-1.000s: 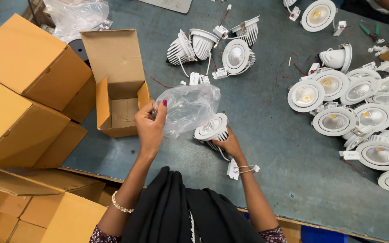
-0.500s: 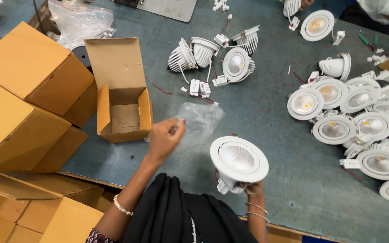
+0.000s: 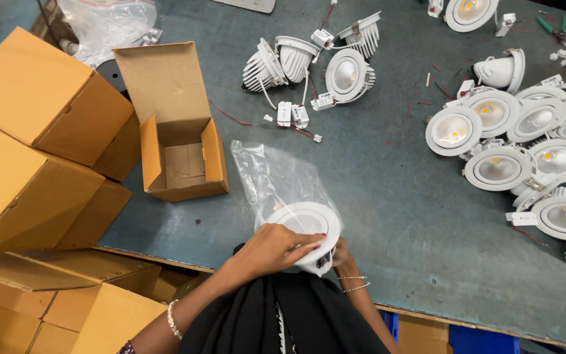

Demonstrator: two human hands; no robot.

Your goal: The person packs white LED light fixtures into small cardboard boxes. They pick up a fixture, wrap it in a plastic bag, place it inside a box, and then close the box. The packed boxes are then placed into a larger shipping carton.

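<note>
Open cardboard box [image 3: 181,154], stacked closed cartons [image 3: 31,131], loose white downlights [image 3: 499,167], finned lamps [image 3: 309,62], grey-blue table [image 3: 388,196]

white downlight [image 3: 306,226] now inside clear bag [image 3: 276,180] — hands closer

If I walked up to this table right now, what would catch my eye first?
Probably the two hands at the near edge: the left hand lies over a round white lamp in a clear bag, the right hand under it. Then the cluster of lamps at right, and the open box at left.
</note>
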